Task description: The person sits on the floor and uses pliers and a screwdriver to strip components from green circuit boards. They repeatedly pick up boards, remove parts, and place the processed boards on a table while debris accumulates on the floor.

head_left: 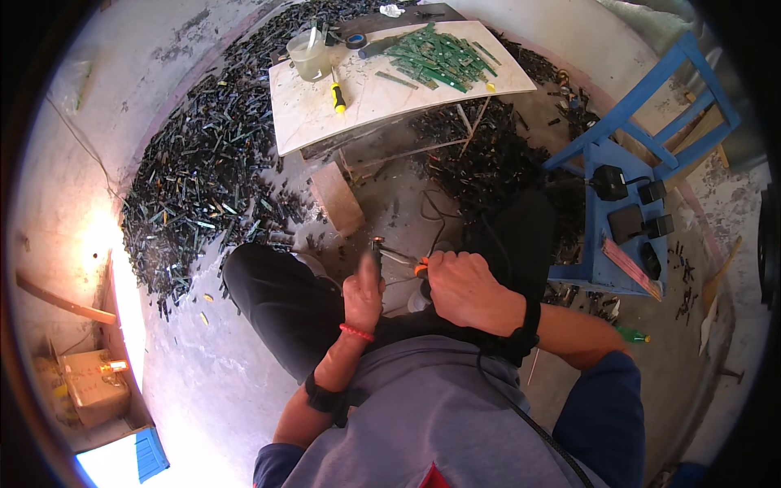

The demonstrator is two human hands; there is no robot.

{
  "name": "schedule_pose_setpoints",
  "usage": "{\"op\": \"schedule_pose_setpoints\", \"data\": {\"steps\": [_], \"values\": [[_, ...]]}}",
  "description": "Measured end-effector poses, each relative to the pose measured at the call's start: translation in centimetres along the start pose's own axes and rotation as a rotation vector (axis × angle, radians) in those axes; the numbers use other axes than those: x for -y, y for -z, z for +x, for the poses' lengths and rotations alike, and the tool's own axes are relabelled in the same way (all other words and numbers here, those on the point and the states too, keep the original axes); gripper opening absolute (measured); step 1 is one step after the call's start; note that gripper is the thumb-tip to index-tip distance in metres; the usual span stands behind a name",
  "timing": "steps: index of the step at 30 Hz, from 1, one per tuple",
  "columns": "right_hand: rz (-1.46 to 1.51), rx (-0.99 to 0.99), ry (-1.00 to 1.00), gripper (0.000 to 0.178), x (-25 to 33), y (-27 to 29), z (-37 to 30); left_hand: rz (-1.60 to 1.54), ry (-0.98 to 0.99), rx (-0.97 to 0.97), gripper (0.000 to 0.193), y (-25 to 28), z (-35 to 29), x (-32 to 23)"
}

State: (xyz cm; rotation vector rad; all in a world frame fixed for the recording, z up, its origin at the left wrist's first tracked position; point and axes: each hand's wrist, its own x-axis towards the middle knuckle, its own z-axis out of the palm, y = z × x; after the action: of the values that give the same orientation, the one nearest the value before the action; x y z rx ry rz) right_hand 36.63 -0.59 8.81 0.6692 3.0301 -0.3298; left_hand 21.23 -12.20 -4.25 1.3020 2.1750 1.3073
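Above my lap, my left hand (364, 302) is closed around a small part with a round metallic end (377, 242); most of that part is hidden by the fingers and thumb. Just to its right, my right hand (473, 289) is wrapped round the orange handle of a screwdriver (421, 269). The metal shaft runs left from the handle toward the part. Whether its tip touches the part, I cannot tell. A red bead bracelet (356, 332) circles my left wrist, and both wrists wear black straps.
Ahead stands a low table (358, 120) with green circuit-board strips (439, 57), a yellow-black screwdriver (338, 99), a plastic tub (308, 58) and tape (355, 41). Dark strips heap on the floor (203, 179). A brick (336, 198) lies near my knees; a blue chair (602, 236) holds black adapters.
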Motion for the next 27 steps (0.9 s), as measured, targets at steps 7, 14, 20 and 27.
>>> {"op": "schedule_pose_setpoints", "data": {"steps": [7,14,20,27], "values": [[0.087,0.156,-0.023,0.013,-0.9,1.1,0.7,-0.187,0.335,0.058,0.055,1.1,0.8,-3.6],[0.062,0.378,-0.073,0.012,-1.5,2.3,1.2,-0.031,0.205,0.113,0.026,0.9,0.4,-4.0],[0.201,0.445,-0.116,0.024,-2.0,1.9,1.5,0.074,0.125,0.145,0.014,0.7,0.2,-3.2],[0.29,0.425,-0.123,0.025,-2.7,1.0,1.3,-0.018,0.36,0.091,0.054,0.6,0.7,-4.8]]}}
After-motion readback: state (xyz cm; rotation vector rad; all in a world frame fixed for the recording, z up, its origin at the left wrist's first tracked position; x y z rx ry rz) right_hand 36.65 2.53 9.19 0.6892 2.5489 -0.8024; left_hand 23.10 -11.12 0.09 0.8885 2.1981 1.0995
